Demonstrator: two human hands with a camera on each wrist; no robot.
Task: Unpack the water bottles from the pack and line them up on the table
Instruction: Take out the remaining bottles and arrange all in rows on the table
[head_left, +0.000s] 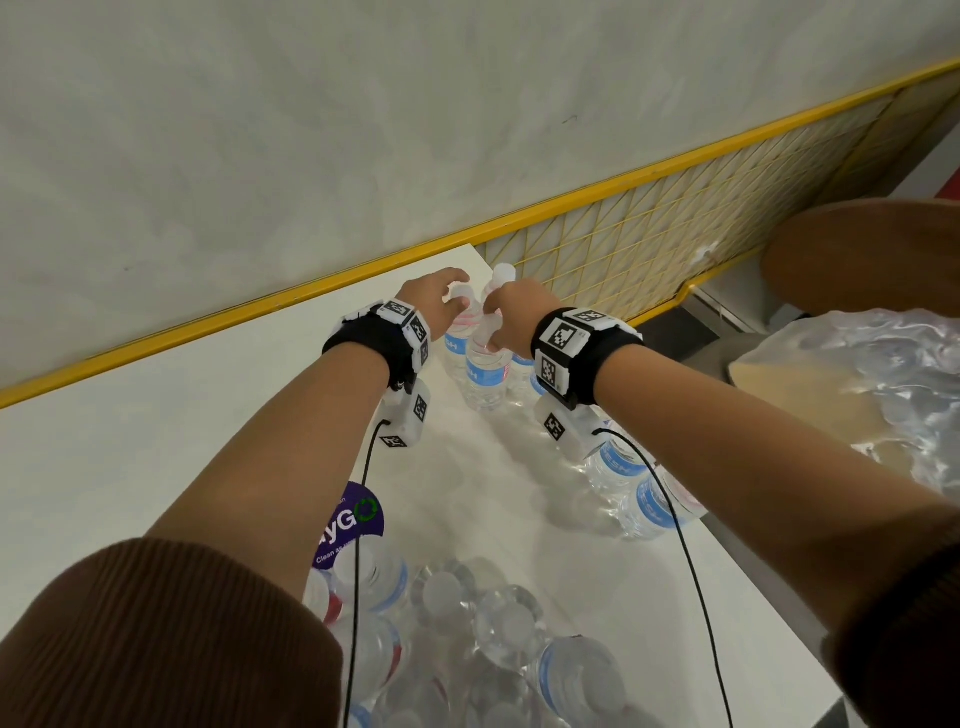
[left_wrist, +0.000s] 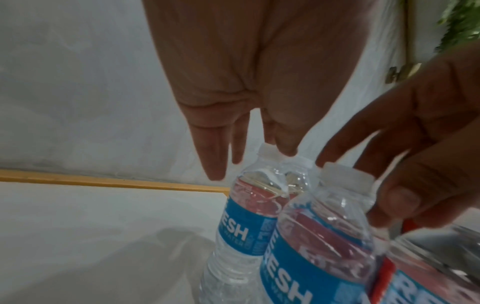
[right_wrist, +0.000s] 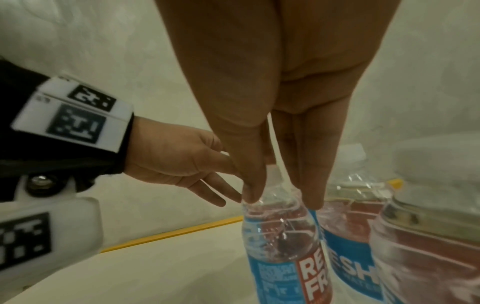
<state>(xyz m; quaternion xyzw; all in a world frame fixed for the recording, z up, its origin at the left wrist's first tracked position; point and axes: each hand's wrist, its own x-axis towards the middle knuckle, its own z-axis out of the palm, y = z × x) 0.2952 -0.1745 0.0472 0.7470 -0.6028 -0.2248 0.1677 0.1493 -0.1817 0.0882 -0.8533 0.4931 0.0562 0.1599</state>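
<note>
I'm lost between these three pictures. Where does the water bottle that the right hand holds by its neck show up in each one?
Head: the bottle stands just above centre, under the right hand.
Left wrist: lower middle, the nearer bottle, fingers around its cap.
Right wrist: bottom centre, neck pinched between fingertips.
Shared landmark: the yellow strip along the table's far edge.

Yellow mesh panel runs along the wall. Round brown stool sits right of the mesh; green plant near it.
</note>
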